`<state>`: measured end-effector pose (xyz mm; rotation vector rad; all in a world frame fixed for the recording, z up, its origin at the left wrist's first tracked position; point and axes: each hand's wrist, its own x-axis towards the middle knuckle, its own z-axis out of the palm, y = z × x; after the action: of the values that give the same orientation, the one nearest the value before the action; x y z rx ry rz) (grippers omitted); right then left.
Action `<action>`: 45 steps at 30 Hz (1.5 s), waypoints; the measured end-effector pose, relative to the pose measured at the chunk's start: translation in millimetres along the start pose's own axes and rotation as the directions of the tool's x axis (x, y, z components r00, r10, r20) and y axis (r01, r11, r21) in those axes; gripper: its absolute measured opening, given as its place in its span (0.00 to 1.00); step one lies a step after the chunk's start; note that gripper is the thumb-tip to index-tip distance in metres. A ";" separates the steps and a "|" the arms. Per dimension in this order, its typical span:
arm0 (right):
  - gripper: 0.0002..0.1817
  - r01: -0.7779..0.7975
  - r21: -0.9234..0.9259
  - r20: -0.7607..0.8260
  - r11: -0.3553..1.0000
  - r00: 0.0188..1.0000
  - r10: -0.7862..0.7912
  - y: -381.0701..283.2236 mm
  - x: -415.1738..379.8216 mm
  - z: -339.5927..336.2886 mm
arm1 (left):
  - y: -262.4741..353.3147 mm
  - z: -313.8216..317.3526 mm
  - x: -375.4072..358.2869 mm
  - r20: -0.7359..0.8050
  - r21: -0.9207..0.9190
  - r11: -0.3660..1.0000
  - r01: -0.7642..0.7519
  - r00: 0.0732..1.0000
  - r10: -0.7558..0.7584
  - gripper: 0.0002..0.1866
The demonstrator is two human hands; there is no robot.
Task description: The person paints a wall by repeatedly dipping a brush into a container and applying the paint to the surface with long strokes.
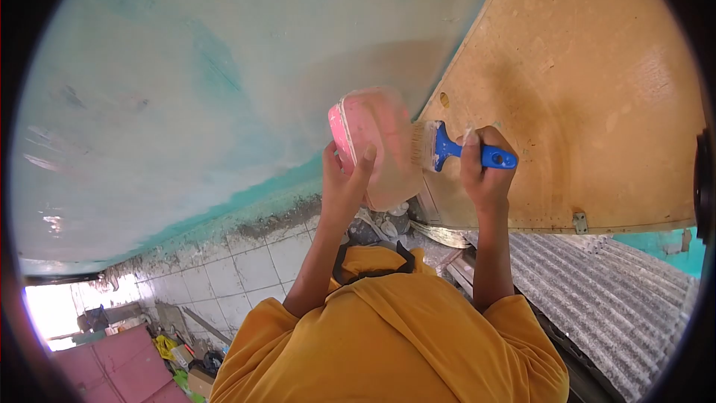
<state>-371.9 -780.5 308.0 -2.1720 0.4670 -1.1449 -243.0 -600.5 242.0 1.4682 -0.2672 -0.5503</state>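
Observation:
My left hand [346, 179] is wrapped round the side of a pink plastic tub [343, 134], thumb over its near rim. The tub is tilted, and a pale, cloudy coating covers much of it. In my right hand [485, 168] is a paintbrush [450, 147] with a blue handle, gripped near the handle's end. Its wide, pale-stained bristles point left and overlap the tub's right edge in this view. Both hands are raised in front of a wall [224, 104] with patchy white over turquoise.
An orange-tan wooden panel [597, 89] meets the wall at the right, close behind the brush. White tiles [224, 276] run along the lower wall. Corrugated sheeting [597, 291] lies at lower right. A pink surface [119, 366] and clutter stand at lower left.

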 end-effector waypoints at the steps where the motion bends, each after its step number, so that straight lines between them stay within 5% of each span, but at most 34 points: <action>1: 0.11 0.028 -0.016 -0.004 0.999 1.000 -0.028 -4.3 -0.9 4.5 | 2.0 -3.6 1.2 0.005 0.003 1.000 0.003 1.000 -0.003 0.48; 6: 0.10 0.053 -0.144 0.086 0.988 0.995 -0.041 -11.6 -10.9 31.8 | -0.9 -27.7 13.9 0.043 -0.090 0.995 0.039 0.998 -0.035 0.46; 8: 0.08 -0.110 0.053 0.131 0.993 0.986 0.102 -6.5 -16.8 46.7 | 0.0 -39.0 18.0 0.056 -0.103 0.994 0.030 0.998 -0.024 0.46; 12: 0.12 -0.227 0.161 0.168 0.960 0.965 0.200 -13.1 -7.5 59.4 | 3.7 -63.3 30.8 0.045 -0.085 0.996 0.027 0.999 -0.023 0.45; 14: 0.14 -0.477 0.259 0.219 0.840 0.876 0.430 -8.9 1.9 65.6 | 22.6 -73.7 25.6 0.058 -0.035 0.985 0.169 0.984 -0.167 0.43; 19: 0.16 -0.582 0.559 0.164 0.590 0.776 0.609 -5.0 57.9 80.0 | 11.8 -97.3 38.7 0.059 -0.111 0.991 0.073 0.996 -0.067 0.41; 21: 0.18 -0.469 0.766 0.277 0.440 0.858 0.432 -0.2 94.7 80.2 | 13.9 -104.8 41.9 0.064 -0.148 0.989 0.023 0.998 -0.014 0.40; 23: 0.21 -0.377 0.786 0.184 0.490 0.900 0.396 -43.2 145.4 70.8 | 19.7 -113.2 41.9 0.076 -0.114 0.991 0.070 0.995 -0.062 0.41; 26: 0.20 0.047 0.488 -0.022 0.871 0.999 -0.042 -121.6 227.7 44.1 | 31.1 -117.9 35.6 0.035 -0.128 0.985 0.115 0.993 -0.112 0.41; 27: 0.18 0.250 0.317 -0.049 0.915 0.968 -0.247 -147.3 253.1 37.8 | 27.8 -118.9 35.9 0.036 -0.128 0.987 0.103 0.994 -0.099 0.41; 29: 0.15 0.675 -0.066 -0.126 0.735 0.725 -0.677 -191.5 296.6 34.6 | 18.5 -122.4 37.5 0.044 -0.188 0.981 0.046 0.998 -0.038 0.41; 30: 0.15 0.682 -0.067 -0.131 0.728 0.718 -0.684 -201.1 314.7 38.7 | 17.8 -124.2 37.8 0.042 -0.190 0.981 0.035 0.999 -0.027 0.41; 32: 0.14 0.871 -0.229 -0.057 0.434 0.434 -0.899 -214.7 336.4 44.1 | 15.8 -127.7 35.3 0.086 -0.219 0.972 0.087 0.994 -0.069 0.41; 36: 0.11 0.811 -0.391 0.085 0.435 0.503 -0.860 -171.9 317.2 70.7 | 10.5 -131.2 30.3 0.068 -0.194 0.978 0.077 0.996 -0.065 0.42; 41: 0.12 0.804 -0.201 0.407 0.560 0.588 -0.699 -155.2 309.7 63.6 | 9.9 -130.5 20.1 0.023 -0.256 0.962 0.092 0.996 -0.089 0.43; 43: 0.13 0.830 -0.213 0.326 0.516 0.558 -0.763 -183.0 351.9 50.3 | 1.5 -131.6 23.1 0.036 -0.258 0.962 0.087 0.996 -0.080 0.43; 45: 0.13 0.746 -0.165 0.176 0.645 0.666 -0.725 -219.8 394.1 33.9 | -1.8 -132.1 24.3 0.047 -0.255 0.964 0.075 0.997 -0.065 0.43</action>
<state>-119.5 -829.3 680.4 -2.7041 -0.4332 -1.4330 -157.5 -498.7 222.9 1.2195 -0.1670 -0.6462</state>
